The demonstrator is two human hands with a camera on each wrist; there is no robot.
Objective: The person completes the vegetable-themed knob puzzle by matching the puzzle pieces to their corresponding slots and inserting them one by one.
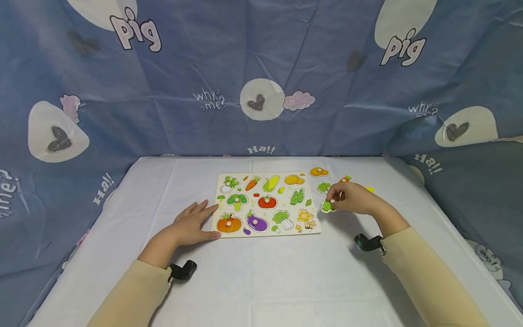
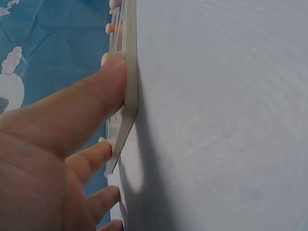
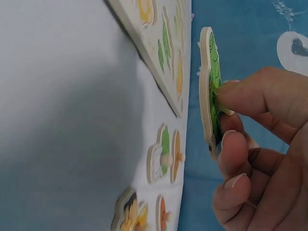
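In the head view, a white puzzle board (image 1: pixel 245 239) with printed vegetables lies on the table. My left hand (image 1: pixel 189 225) rests at its left edge, thumb on the near corner and fingers spread and mostly straight. The left wrist view shows that thumb (image 2: pixel 108 79) pressing the board's edge. My right hand (image 1: pixel 352 197) is just right of the board, thumb and fingers pinching a green vegetable puzzle piece (image 3: pixel 211 86) by its knob. In the right wrist view this piece stands on edge, raised over the table. Knobbed pieces such as the pumpkin (image 1: pixel 234 226) and eggplant (image 1: pixel 261 221) sit on the board.
Loose pieces lie right of the board: a potato piece (image 1: pixel 316 171), a leafy green-and-white piece (image 1: pixel 323 186), an orange one with green leaves (image 1: pixel 347 178) and a yellow one (image 1: pixel 370 189), partly behind my right hand. A blue printed cloth (image 1: pixel 212 131) hangs around the white table.
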